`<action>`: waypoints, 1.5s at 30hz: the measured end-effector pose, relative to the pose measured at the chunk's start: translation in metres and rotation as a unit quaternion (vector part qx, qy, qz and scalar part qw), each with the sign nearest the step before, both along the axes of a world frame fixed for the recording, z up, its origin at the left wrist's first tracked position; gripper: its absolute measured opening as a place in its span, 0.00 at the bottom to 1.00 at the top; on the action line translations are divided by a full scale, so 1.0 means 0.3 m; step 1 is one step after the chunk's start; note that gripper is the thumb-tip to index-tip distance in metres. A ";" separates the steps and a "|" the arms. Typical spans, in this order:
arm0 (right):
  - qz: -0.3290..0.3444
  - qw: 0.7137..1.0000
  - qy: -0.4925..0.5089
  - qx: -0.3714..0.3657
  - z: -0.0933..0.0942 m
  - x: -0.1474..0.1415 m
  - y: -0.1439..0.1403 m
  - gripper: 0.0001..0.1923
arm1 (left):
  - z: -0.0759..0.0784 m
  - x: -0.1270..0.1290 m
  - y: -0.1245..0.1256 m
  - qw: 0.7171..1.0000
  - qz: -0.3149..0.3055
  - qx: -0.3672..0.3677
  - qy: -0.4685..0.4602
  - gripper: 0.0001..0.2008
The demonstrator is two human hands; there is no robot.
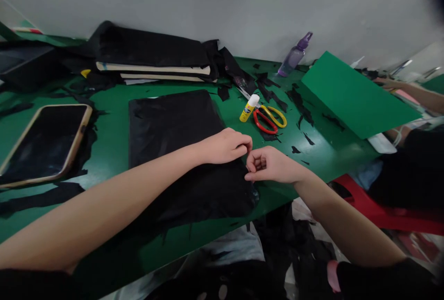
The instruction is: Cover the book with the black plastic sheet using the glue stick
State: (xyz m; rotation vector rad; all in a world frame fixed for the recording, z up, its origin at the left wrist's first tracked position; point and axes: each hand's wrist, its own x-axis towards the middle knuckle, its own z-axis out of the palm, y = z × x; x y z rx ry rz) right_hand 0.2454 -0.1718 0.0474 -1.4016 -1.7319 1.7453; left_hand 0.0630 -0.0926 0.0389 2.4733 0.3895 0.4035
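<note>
Nearest me, my left hand (225,146) lies knuckles-up on the black sheet (176,152) on the green table (111,143), fingertips curled at its right edge. My right hand (268,165) is loosely fisted just beside it, thumb and fingers pinched; on what, I cannot tell. Farther back lie a glue stick (249,108) and scissors (268,119).

Hands: two (225,145) (268,165)
Scissors: two pairs, one red (265,122), one yellow (275,115)
Glue stick: one (249,107)
Bottle: one (294,55)
Phone: one (45,143)
Green card: one (354,94)
Black sheet: one large (173,129) (scraps uncounted)
</note>
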 end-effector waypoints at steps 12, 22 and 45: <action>-0.013 0.998 0.024 0.050 0.011 -0.010 -0.018 0.11 | -0.062 -0.005 0.028 0.997 -0.071 -0.003 -0.022 0.11; 0.013 0.994 -0.033 0.108 0.035 -0.030 -0.013 0.13 | -0.052 -0.013 0.040 0.994 -0.078 -0.076 -0.017 0.12; -0.133 0.986 -0.092 -0.050 0.037 -0.053 -0.141 0.19 | -0.049 -0.017 0.022 0.998 -0.061 -0.018 -0.004 0.11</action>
